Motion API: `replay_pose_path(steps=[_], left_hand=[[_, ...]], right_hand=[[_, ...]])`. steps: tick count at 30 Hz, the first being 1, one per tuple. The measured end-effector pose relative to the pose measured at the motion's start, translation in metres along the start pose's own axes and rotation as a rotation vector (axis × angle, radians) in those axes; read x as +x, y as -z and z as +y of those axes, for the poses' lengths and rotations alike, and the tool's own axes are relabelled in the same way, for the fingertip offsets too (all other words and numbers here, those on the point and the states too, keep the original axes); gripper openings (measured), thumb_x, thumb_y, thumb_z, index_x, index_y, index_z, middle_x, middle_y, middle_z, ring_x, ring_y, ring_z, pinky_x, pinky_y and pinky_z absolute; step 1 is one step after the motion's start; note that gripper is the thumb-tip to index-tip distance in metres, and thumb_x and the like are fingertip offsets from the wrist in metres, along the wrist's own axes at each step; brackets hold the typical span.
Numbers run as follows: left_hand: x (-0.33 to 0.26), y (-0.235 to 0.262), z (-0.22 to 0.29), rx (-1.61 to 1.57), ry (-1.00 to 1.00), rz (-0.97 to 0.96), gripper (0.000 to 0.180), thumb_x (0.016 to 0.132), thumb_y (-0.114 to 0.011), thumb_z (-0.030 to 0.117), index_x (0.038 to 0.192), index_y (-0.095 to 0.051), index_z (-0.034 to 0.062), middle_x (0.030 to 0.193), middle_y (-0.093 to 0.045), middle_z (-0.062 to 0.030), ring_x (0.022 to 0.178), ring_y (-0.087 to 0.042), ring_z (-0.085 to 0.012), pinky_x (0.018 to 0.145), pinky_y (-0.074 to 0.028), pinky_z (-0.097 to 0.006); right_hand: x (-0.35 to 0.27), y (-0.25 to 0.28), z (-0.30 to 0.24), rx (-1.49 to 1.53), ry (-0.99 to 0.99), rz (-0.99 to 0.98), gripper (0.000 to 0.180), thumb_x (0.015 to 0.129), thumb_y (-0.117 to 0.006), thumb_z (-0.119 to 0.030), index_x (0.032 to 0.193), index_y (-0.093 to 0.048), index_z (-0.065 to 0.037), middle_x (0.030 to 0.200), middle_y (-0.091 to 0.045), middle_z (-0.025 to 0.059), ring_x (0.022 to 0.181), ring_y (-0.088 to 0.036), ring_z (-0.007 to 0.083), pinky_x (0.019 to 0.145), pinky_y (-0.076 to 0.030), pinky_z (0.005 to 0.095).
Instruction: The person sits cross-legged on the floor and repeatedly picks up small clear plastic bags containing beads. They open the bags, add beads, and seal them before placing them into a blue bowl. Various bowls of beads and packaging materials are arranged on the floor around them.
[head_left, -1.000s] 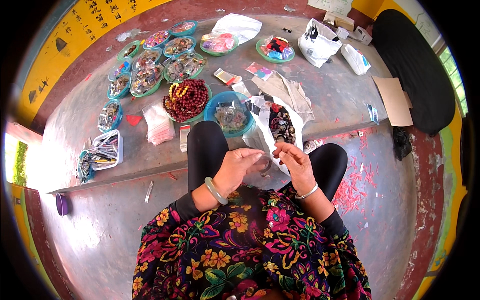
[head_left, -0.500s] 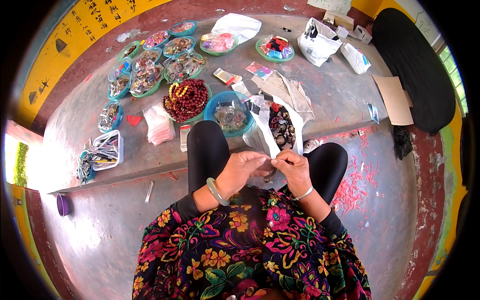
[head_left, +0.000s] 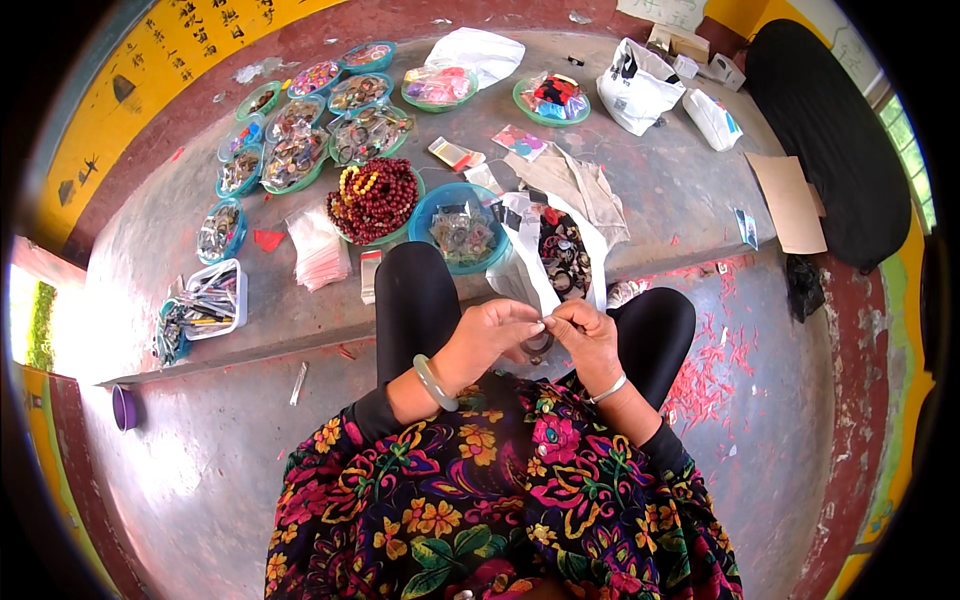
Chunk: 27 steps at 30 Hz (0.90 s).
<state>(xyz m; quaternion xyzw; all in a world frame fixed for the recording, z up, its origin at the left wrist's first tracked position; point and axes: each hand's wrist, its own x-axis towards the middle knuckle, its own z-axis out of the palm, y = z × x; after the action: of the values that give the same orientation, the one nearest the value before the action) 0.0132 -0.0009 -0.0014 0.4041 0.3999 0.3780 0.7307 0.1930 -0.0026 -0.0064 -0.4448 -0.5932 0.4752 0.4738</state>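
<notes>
Near the middle of the frame, just above the flowered black blouse, the left hand and the right hand meet fingertip to fingertip over the lap. Both are curled nearly closed, pinching between them a small dark ring-shaped bracelet that hangs partly below the fingers; how firmly each grips it I cannot tell. A pale green bangle circles the left wrist and a thin silver bangle the right.

Just above the hands, a white plastic bag of dark bracelets lies open on the grey concrete ledge, beside a blue round bowl of packeted trinkets and a green dish heaped with red-brown bead strings. Toward the upper left, several small teal dishes of jewellery sit in a cluster, with a stack of clear plastic sleeves below them.

Since the pinch is only at the fingertips, the bracelet could probably slip and drop between the knees onto the floor, or roll off among the red paper scraps at the right.
</notes>
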Motion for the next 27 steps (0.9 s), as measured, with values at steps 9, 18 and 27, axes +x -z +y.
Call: replay_pose_path(steps=[9, 18, 27], left_hand=[[-0.003, 0.001, 0.000, -0.118, -0.001, 0.003, 0.017, 0.086, -0.059, 0.012, 0.095, -0.062, -0.0028, 0.087, -0.064, -0.0074, 0.074, -0.062, -0.0124, 0.057, -0.054, -0.024], [-0.001, 0.008, -0.007, -0.213, 0.037, -0.060, 0.017, 0.090, -0.054, 0.012, 0.100, -0.061, -0.0007, 0.091, -0.063, -0.0068, 0.083, -0.062, -0.0133, 0.065, -0.055, -0.027], [0.002, 0.024, 0.001, -0.510, 0.016, 0.147, 0.018, 0.091, -0.053, 0.015, 0.101, -0.057, 0.0007, 0.095, -0.065, -0.0124, 0.079, -0.064, -0.0166, 0.059, -0.052, -0.023]], right_hand=[[-0.001, -0.004, -0.010, -0.123, 0.077, 0.002, 0.013, 0.082, -0.063, -0.008, 0.076, -0.059, 0.002, 0.070, -0.054, 0.0057, 0.063, -0.048, 0.0130, 0.059, -0.039, 0.0253], [-0.006, -0.007, -0.001, -0.116, 0.055, 0.105, 0.014, 0.084, -0.062, -0.009, 0.076, -0.057, 0.002, 0.068, -0.053, 0.0041, 0.062, -0.047, 0.0113, 0.057, -0.038, 0.0246], [0.005, 0.000, 0.001, 0.199, -0.291, 0.073, 0.032, 0.089, -0.055, -0.032, 0.093, -0.064, -0.001, 0.079, -0.062, 0.0010, 0.073, -0.055, 0.0098, 0.066, -0.042, 0.0248]])
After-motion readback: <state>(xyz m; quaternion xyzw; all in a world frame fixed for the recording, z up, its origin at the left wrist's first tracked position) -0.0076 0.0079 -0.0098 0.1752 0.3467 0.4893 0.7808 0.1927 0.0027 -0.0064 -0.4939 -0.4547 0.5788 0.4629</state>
